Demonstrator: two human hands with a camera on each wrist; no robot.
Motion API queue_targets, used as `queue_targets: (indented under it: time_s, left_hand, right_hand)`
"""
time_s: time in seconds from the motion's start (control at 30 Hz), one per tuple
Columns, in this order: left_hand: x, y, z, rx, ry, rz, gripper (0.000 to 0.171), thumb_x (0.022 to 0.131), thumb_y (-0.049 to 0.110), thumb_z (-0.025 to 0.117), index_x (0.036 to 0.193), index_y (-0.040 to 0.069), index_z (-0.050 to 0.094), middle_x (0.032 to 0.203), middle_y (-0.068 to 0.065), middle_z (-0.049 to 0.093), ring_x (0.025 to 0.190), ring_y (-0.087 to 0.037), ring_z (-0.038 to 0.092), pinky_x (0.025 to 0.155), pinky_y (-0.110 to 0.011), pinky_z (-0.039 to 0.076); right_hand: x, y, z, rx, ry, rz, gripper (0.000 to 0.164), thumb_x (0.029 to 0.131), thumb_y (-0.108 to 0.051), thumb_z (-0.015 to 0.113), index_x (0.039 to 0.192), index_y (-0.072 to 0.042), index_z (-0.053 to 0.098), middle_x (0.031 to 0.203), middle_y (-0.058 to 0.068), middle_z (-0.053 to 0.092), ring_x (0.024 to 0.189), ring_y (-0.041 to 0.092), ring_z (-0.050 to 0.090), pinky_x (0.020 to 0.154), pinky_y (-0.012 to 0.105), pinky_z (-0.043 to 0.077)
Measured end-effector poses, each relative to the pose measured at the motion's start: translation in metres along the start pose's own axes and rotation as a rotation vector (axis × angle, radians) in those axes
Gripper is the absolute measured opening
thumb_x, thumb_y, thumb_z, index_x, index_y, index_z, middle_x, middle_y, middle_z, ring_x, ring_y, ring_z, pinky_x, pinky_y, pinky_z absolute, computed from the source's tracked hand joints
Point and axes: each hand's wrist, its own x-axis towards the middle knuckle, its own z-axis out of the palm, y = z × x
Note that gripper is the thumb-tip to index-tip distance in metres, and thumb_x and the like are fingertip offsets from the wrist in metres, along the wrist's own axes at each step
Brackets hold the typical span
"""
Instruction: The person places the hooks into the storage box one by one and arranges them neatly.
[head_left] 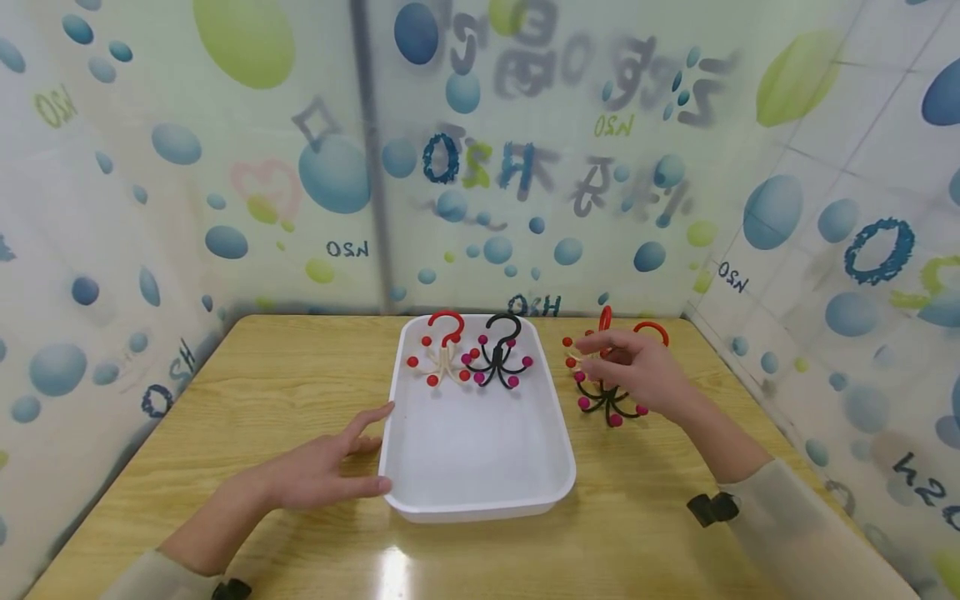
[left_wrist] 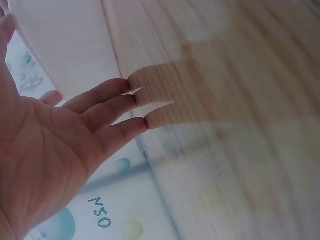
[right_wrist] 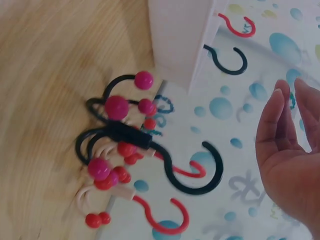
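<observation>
A white tray (head_left: 480,450) stands on the table. My left hand (head_left: 322,477) touches its left side with thumb and forefinger, fingers fairly straight. At the tray's far end stand a cream spider-legged piece with a red hook (head_left: 446,348) and a black one (head_left: 497,358), with red or magenta balls on their legs. Right of the tray, my right hand (head_left: 647,377) hovers near another black spider-legged piece (right_wrist: 131,135), thumb and fingers apart, holding nothing. Behind that piece are two cream ones with red hooks (right_wrist: 150,212); my hand partly hides this group in the head view.
The wooden table (head_left: 300,367) meets patterned curtains (head_left: 480,250) at the back and on both sides. The right curtain (head_left: 847,333) stands close to the loose pieces. Light glares off the table's front.
</observation>
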Motion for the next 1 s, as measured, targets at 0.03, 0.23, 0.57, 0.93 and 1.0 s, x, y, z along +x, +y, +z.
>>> queue_targets:
  time_s: [0.03, 0.23, 0.57, 0.93, 1.0]
  left_hand:
    - [0.0, 0.0, 0.0, 0.002, 0.002, 0.002, 0.102, 0.1, 0.061, 0.074, 0.175, 0.031, 0.012, 0.165, -0.02, 0.055, 0.155, -0.052, 0.047, 0.121, -0.077, 0.038]
    - [0.001, 0.0, 0.0, 0.011, 0.004, 0.008, 0.102, 0.1, 0.061, 0.074, 0.175, 0.032, 0.012, 0.165, -0.019, 0.056, 0.155, -0.051, 0.047, 0.121, -0.076, 0.039]
    - [-0.001, 0.001, -0.001, 0.01, 0.0, 0.002, 0.102, 0.1, 0.06, 0.074, 0.176, 0.031, 0.012, 0.165, -0.02, 0.055, 0.155, -0.051, 0.047, 0.122, -0.076, 0.038]
    - [0.0, -0.001, 0.0, 0.024, 0.011, 0.006, 0.101, 0.1, 0.062, 0.073, 0.176, 0.032, 0.012, 0.165, -0.017, 0.057, 0.155, -0.05, 0.048, 0.121, -0.076, 0.039]
    - [0.0, -0.001, 0.0, 0.021, 0.01, -0.005, 0.101, 0.1, 0.063, 0.073, 0.176, 0.034, 0.012, 0.165, -0.016, 0.056, 0.155, -0.05, 0.048, 0.122, -0.076, 0.039]
  right_hand:
    - [-0.003, 0.003, -0.003, -0.008, 0.007, 0.003, 0.037, 0.105, -0.034, 0.078, 0.138, -0.018, 0.074, 0.136, 0.011, 0.076, 0.099, 0.02, 0.075, 0.081, 0.025, 0.064]
    - [-0.013, 0.025, -0.027, -0.042, 0.055, 0.038, 0.045, 0.106, -0.043, 0.074, 0.143, -0.018, 0.071, 0.136, 0.014, 0.072, 0.102, 0.026, 0.074, 0.077, 0.03, 0.062]
    - [-0.014, 0.059, -0.057, -0.018, 0.112, 0.063, 0.049, 0.11, -0.042, 0.069, 0.148, -0.012, 0.066, 0.149, 0.018, 0.065, 0.094, 0.002, 0.074, 0.078, 0.029, 0.064]
    - [-0.006, 0.087, -0.052, 0.048, 0.054, 0.098, 0.055, 0.111, -0.035, 0.069, 0.155, -0.004, 0.058, 0.149, 0.026, 0.064, 0.107, 0.012, 0.077, 0.088, 0.032, 0.067]
    - [-0.003, 0.09, -0.049, 0.05, 0.052, 0.102, 0.055, 0.111, -0.033, 0.069, 0.155, -0.002, 0.058, 0.144, 0.026, 0.068, 0.108, 0.018, 0.078, 0.087, 0.031, 0.067]
